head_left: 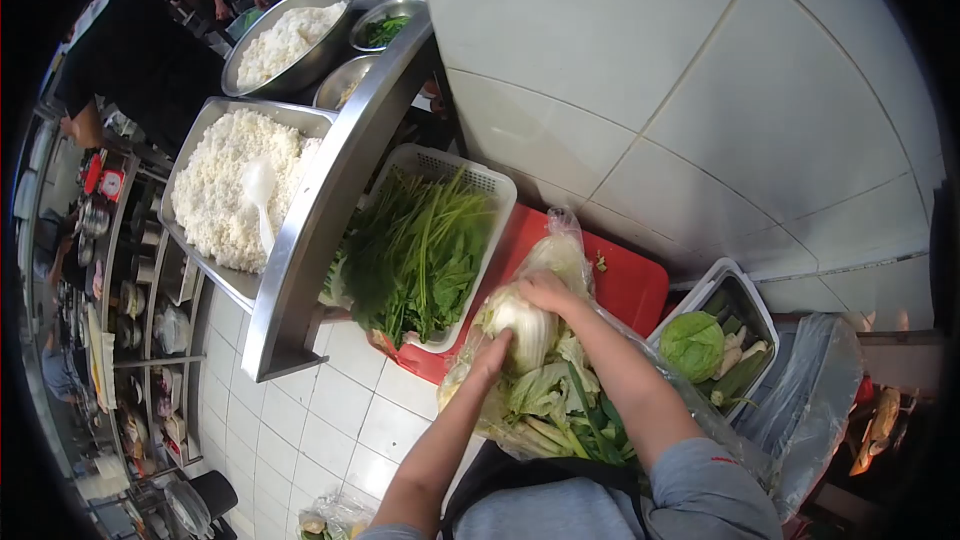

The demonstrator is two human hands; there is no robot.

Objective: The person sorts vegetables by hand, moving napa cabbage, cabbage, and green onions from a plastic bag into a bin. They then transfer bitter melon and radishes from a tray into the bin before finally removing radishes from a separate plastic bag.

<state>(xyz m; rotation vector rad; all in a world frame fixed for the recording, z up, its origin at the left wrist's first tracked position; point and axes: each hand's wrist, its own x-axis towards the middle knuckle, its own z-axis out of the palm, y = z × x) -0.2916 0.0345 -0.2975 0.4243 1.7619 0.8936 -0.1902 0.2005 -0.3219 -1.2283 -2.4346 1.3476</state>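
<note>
Both my hands are on a pale napa cabbage [526, 333] in front of me. My left hand [492, 354] grips its left side with the thumb along the leaves. Over its upper right side curls my right hand [545, 293], its fingertips partly hidden. A clear plastic bag [566, 225] lies around and beyond the cabbage. Close to my body are loose cabbage leaves [545, 392] and green stalks [592, 418]. Under the bag is a red lid or bin top [630, 275].
A white basket of leafy greens [503, 190] stands left, beneath a steel counter [330, 180] with a rice tray [180, 190] and bowls. On the right, a white bin [768, 315] holds a green cabbage [691, 347]. A tiled wall [620, 60] rises ahead. People stand at far left.
</note>
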